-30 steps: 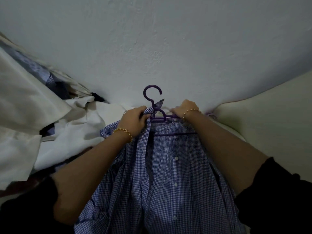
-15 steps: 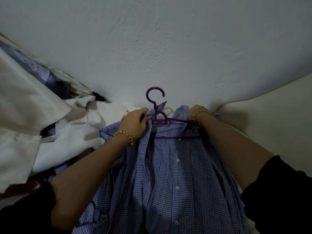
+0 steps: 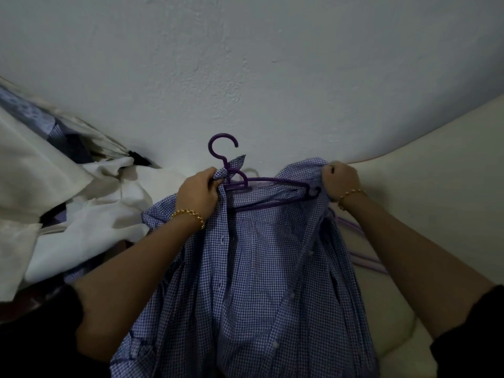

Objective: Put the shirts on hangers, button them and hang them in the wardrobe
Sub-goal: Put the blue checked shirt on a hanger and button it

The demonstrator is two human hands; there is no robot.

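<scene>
A blue-and-white checked shirt (image 3: 253, 268) lies front-up before me, its placket unbuttoned and spread apart. A purple plastic hanger (image 3: 272, 181) sits inside it, hook pointing toward the wall. My left hand (image 3: 199, 193) grips the shirt's collar and left front at the hanger's neck. My right hand (image 3: 341, 181) grips a bunch of the shirt's right shoulder fabric at the hanger's right end, which shows bare below the cloth.
A heap of white and patterned clothes (image 3: 81, 203) lies at the left against the wall. More purple hangers (image 3: 360, 249) lie on the cream cushion (image 3: 436, 186) at the right. The plain wall (image 3: 245, 77) stands close ahead.
My right hand has moved right from the collar to the hanger's right end, pulling the shoulder fabric with it. The shirt front has opened wider. My left hand has stayed at the collar.
</scene>
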